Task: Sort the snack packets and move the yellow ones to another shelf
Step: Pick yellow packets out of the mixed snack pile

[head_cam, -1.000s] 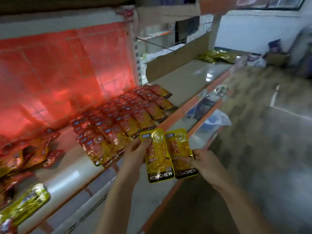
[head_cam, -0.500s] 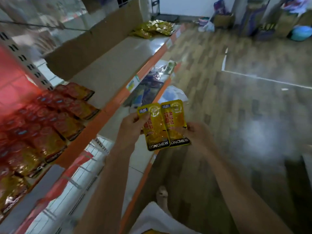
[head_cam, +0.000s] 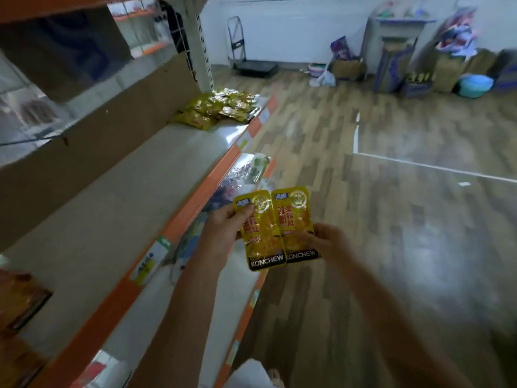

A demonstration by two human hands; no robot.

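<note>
Each hand's grip pinches one yellow snack packet, left hand [head_cam: 223, 231] and right hand [head_cam: 326, 242], side by side beside the shelf [head_cam: 112, 214].

Your view: dim indoor light, cool greenish cast. Soft glare patches on floor [head_cam: 419, 219] right of shelf [head_cam: 126, 208], smaller sheen on shelf top near yellow packet pile [head_cam: 218, 109]. Your wide lens bends shelf edge and far wall. Motion blur smears corners; packets [head_cam: 275, 228] in your hands stay sharp, print readable.
</note>
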